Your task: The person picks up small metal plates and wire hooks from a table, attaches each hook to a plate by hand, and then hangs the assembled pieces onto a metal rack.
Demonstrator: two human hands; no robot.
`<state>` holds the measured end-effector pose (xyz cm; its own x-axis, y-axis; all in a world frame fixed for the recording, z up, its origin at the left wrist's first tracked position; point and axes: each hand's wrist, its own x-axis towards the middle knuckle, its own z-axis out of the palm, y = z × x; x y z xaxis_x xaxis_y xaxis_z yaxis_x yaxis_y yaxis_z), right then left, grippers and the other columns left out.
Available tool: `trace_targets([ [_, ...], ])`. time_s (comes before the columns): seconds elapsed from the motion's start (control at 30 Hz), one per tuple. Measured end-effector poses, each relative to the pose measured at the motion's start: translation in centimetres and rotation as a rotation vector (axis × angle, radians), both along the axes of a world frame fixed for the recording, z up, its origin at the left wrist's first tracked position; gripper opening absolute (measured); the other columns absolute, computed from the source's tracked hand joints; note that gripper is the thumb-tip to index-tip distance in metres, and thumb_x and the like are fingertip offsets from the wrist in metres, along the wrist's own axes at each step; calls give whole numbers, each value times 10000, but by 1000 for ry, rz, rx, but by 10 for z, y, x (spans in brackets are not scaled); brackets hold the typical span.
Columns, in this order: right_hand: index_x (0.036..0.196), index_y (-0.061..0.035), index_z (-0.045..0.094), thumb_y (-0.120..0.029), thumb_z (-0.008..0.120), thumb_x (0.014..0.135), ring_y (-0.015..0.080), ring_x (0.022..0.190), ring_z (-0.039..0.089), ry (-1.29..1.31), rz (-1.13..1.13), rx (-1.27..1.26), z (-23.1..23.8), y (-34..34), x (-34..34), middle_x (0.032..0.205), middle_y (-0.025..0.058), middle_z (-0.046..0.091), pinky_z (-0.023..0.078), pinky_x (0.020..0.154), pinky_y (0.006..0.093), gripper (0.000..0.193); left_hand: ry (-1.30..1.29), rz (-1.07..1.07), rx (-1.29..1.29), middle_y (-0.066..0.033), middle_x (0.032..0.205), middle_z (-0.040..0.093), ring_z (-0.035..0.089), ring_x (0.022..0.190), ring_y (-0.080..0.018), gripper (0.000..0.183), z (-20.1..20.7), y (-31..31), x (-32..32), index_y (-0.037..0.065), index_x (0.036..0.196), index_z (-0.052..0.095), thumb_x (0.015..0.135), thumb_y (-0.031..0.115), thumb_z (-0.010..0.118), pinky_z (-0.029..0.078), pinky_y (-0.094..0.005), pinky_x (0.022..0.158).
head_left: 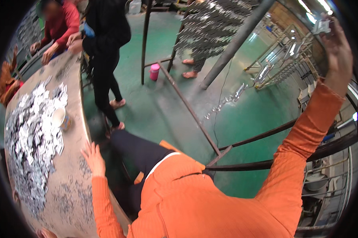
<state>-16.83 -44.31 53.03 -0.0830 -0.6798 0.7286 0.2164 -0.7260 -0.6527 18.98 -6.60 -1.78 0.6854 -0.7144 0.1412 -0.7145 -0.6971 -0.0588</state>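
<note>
My left hand [93, 159] lies at the edge of the brown table [77, 139], fingers stretched and apart, holding nothing. Raised high at the far right, my right hand [337, 53] has its fingertips on a small shiny silver metal piece [322, 27]; its exact shape is blurred. A large heap of flat silver metal pieces [34, 131] covers the table's left side. Beside the heap stands a whitish tub [61, 118]. Small dark wire-like bits [70, 198] are scattered over the near part of the table.
A dark metal frame [187, 107] stands on the green floor, with a curved bar [246, 164] by my right side. Metal pieces hang in a dense rack [210, 31] and a loose string [228, 102]. A pink container [154, 72] is near. Co-workers [105, 47] stand at the table.
</note>
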Motion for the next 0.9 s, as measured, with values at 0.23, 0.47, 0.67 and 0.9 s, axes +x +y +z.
trace_targets([
  [0.23, 973, -187, 655, -296, 610, 926, 31, 909, 588, 193, -329, 60, -18, -98, -96, 990, -63, 696, 409, 773, 258, 127, 30, -6, -93, -92, 1317, 510, 193, 1427, -300, 392, 2, 0, -3, 28, 1111, 593, 732, -51, 535, 90, -564, 1153],
  [0.47, 945, -212, 663, -315, 613, 917, 3, 846, 537, 301, -565, 107, -15, -175, -168, 944, -107, 689, 354, 727, 245, 117, -5, -38, -172, -97, 1218, 549, 249, 1404, -315, 312, -6, 0, -3, 11, 975, 600, 685, -89, 543, 111, -567, 1154],
  [0.67, 962, -165, 671, -268, 660, 890, 6, 710, 544, 131, -687, 79, 4, -230, -221, 868, -81, 676, 333, 595, 221, 126, -31, -44, -185, -88, 1206, 557, 247, 1406, -313, 259, -10, 6, -2, 15, 895, 597, 667, -97, 546, 95, -563, 1162],
  [0.9, 951, -5, 676, -137, 641, 886, 106, 733, 597, 13, -828, 188, 35, -330, -308, 885, 54, 677, 461, 614, 237, 151, 8, 16, -120, -81, 1220, 561, 253, 1405, -302, 203, -2, 5, -5, 20, 861, 612, 694, -74, 546, 96, -562, 1163],
])
